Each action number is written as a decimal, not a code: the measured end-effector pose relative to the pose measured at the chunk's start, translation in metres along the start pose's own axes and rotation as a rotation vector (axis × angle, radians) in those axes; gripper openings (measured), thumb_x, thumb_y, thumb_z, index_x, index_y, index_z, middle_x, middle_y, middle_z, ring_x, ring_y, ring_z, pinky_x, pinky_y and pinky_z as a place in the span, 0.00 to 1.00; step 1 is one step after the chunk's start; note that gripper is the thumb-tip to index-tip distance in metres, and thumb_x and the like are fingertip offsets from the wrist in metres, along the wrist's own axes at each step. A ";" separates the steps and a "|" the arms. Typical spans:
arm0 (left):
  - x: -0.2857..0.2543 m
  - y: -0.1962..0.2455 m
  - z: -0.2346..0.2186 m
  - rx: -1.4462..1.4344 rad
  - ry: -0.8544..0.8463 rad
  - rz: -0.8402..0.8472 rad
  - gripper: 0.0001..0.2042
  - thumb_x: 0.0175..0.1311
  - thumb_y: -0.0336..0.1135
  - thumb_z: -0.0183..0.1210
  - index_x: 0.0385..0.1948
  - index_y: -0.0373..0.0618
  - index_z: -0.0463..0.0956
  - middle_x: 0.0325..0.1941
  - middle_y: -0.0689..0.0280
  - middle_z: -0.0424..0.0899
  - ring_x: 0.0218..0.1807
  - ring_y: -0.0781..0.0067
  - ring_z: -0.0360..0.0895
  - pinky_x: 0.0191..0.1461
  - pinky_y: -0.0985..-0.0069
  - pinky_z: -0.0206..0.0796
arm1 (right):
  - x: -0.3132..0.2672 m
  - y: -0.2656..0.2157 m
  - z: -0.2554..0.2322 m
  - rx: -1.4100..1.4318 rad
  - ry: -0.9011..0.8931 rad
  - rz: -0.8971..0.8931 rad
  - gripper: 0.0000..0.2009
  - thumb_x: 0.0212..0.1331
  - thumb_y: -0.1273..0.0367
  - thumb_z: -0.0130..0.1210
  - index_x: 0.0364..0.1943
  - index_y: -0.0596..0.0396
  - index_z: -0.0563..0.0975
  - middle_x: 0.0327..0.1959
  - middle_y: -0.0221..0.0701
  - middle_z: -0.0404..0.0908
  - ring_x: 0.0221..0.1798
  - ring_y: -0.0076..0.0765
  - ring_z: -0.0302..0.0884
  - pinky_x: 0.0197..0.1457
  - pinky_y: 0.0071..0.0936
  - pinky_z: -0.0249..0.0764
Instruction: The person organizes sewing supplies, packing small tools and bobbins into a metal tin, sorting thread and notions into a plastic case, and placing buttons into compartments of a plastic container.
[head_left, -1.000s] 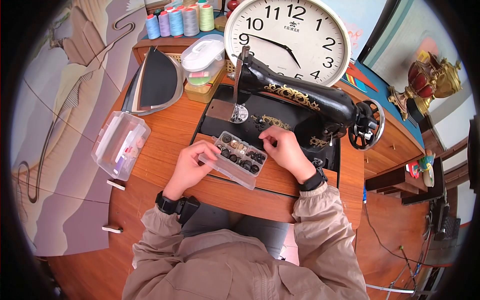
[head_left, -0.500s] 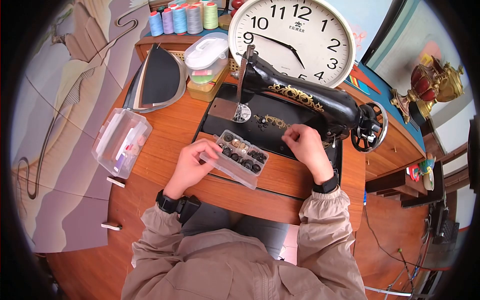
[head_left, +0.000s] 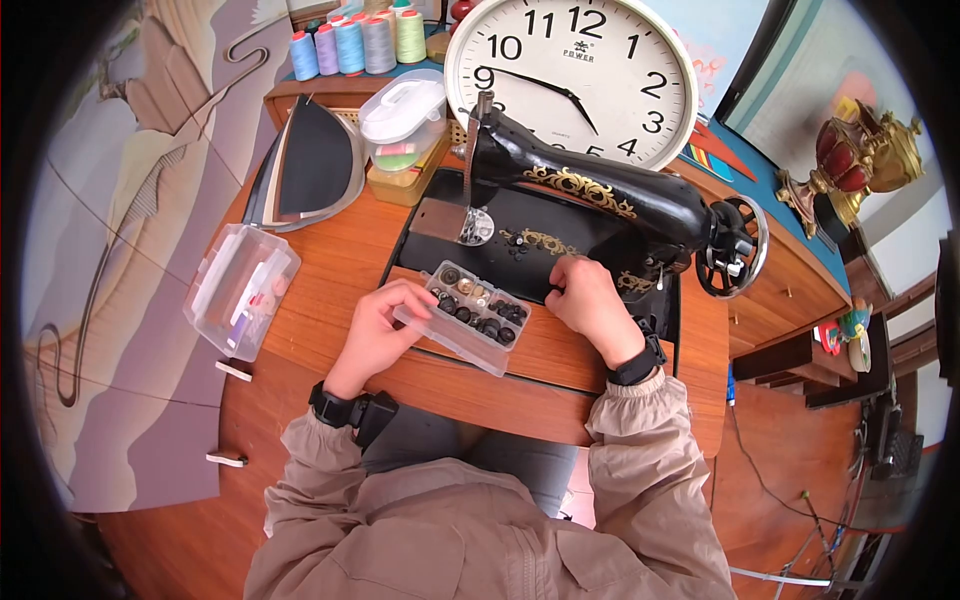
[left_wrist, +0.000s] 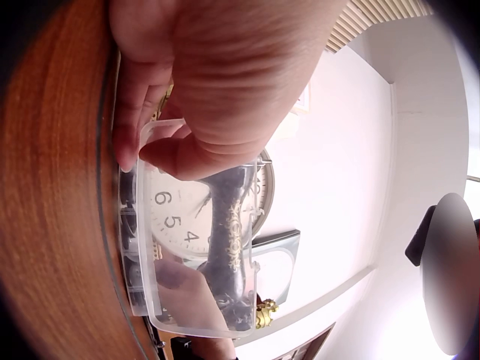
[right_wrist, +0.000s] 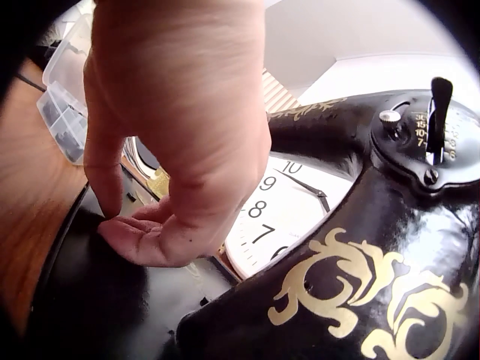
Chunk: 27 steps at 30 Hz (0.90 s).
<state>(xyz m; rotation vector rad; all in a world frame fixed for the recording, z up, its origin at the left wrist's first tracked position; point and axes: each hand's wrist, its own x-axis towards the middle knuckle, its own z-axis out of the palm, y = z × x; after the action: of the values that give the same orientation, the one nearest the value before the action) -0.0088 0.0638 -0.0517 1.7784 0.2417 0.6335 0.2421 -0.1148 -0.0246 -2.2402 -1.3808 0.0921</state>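
My left hand (head_left: 383,318) grips the left end of a clear compartment box (head_left: 468,347), its thumb over the raised lid (left_wrist: 199,300). Inside the box lie several black buttons (head_left: 490,328) and a few pale ones. Over the front edge of the black sewing machine (head_left: 600,195) bed, my right hand (head_left: 592,308) has its thumb and fingertips brought together, low at the bed's surface. They meet where a small black button lay, and the button is hidden by them. More small black buttons (head_left: 518,246) lie on the bed beside the gold pattern.
An open clear box (head_left: 243,290) with small items stands at the table's left. Behind it are a dark fan-shaped holder (head_left: 315,165) and a lidded clear tub (head_left: 403,120). Thread spools (head_left: 350,45) and a large clock (head_left: 570,70) stand at the back.
My right hand first moved right, away from the box, then came down and slightly left onto the small black button on the bed. My left hand stays on the box.
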 end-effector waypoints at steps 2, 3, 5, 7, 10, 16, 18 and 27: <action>-0.001 0.000 0.000 0.007 0.002 -0.004 0.06 0.56 0.17 0.60 0.27 0.39 0.76 0.45 0.63 0.84 0.49 0.73 0.79 0.54 0.77 0.70 | 0.001 0.001 0.001 0.019 0.016 -0.015 0.08 0.45 0.76 0.63 0.31 0.62 0.82 0.31 0.47 0.84 0.38 0.55 0.83 0.43 0.41 0.80; -0.001 -0.001 0.000 0.011 0.004 -0.003 0.06 0.56 0.16 0.60 0.27 0.39 0.76 0.45 0.63 0.84 0.49 0.73 0.79 0.54 0.76 0.70 | 0.001 0.002 0.001 0.062 -0.003 -0.021 0.07 0.45 0.76 0.64 0.31 0.62 0.82 0.31 0.46 0.84 0.37 0.53 0.84 0.42 0.39 0.80; 0.000 -0.001 0.000 0.015 0.004 -0.001 0.06 0.56 0.16 0.59 0.27 0.39 0.76 0.45 0.62 0.84 0.49 0.73 0.80 0.54 0.76 0.70 | 0.003 0.005 0.002 0.105 -0.019 -0.026 0.07 0.44 0.77 0.64 0.30 0.62 0.82 0.30 0.45 0.84 0.36 0.50 0.84 0.41 0.38 0.80; 0.000 0.000 0.000 0.024 0.007 -0.003 0.06 0.55 0.16 0.59 0.27 0.39 0.76 0.45 0.63 0.84 0.49 0.73 0.80 0.54 0.76 0.70 | 0.004 0.005 0.004 0.137 -0.047 0.018 0.07 0.44 0.78 0.64 0.30 0.62 0.82 0.30 0.42 0.84 0.34 0.42 0.84 0.39 0.33 0.80; -0.001 -0.001 0.001 -0.003 0.011 -0.002 0.06 0.55 0.16 0.59 0.27 0.39 0.76 0.45 0.63 0.84 0.49 0.73 0.80 0.54 0.76 0.70 | 0.004 -0.002 0.000 0.218 -0.031 -0.012 0.07 0.48 0.79 0.64 0.33 0.61 0.83 0.30 0.39 0.84 0.33 0.37 0.83 0.38 0.28 0.79; -0.002 0.001 0.001 -0.013 0.019 -0.012 0.06 0.55 0.16 0.59 0.27 0.39 0.76 0.45 0.63 0.84 0.49 0.72 0.80 0.53 0.76 0.70 | 0.001 -0.016 0.007 0.820 -0.224 -0.056 0.07 0.58 0.82 0.60 0.40 0.62 0.83 0.34 0.35 0.83 0.33 0.33 0.83 0.38 0.24 0.77; -0.002 0.000 0.000 -0.006 0.016 -0.009 0.06 0.56 0.16 0.60 0.27 0.39 0.76 0.45 0.63 0.84 0.49 0.73 0.80 0.53 0.77 0.70 | 0.004 -0.017 0.006 0.618 -0.064 -0.104 0.08 0.57 0.83 0.59 0.39 0.62 0.83 0.36 0.37 0.83 0.34 0.38 0.82 0.40 0.26 0.78; -0.002 0.002 0.002 -0.040 0.012 -0.004 0.06 0.57 0.17 0.61 0.28 0.39 0.76 0.46 0.62 0.84 0.48 0.73 0.80 0.53 0.76 0.71 | 0.011 -0.012 0.021 0.073 0.158 -0.416 0.10 0.57 0.81 0.57 0.43 0.64 0.81 0.43 0.40 0.80 0.50 0.50 0.77 0.56 0.39 0.76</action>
<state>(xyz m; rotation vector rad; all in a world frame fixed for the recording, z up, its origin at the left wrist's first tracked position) -0.0100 0.0604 -0.0511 1.7361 0.2392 0.6427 0.2305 -0.0932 -0.0352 -1.8160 -1.6899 -0.1700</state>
